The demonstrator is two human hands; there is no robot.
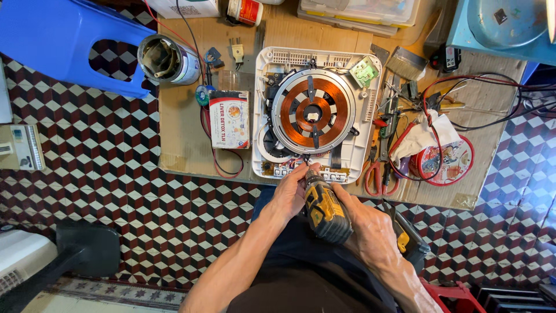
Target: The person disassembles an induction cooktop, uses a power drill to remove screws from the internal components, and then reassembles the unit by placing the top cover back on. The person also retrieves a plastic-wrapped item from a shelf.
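My right hand point(370, 223) is wrapped around the yellow power screwdriver point(324, 206), its long axis pointing away from me at the near edge of the opened induction cooker point(315, 110) on the counter point(185, 139). Left hand point(292, 188) pinches near the bit.

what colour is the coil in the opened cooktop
Copper-orange, wound in concentric rings on the coil, crossed by dark spokes; seen in the head view.

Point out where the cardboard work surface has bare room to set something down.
Bare cardboard lies left of the small white box, below the metal can. A second patch runs along the right front edge below the red round tin. Right of the open cooktop, scissors, wires and hand tools crowd it. Both hands hold the yellow drill.
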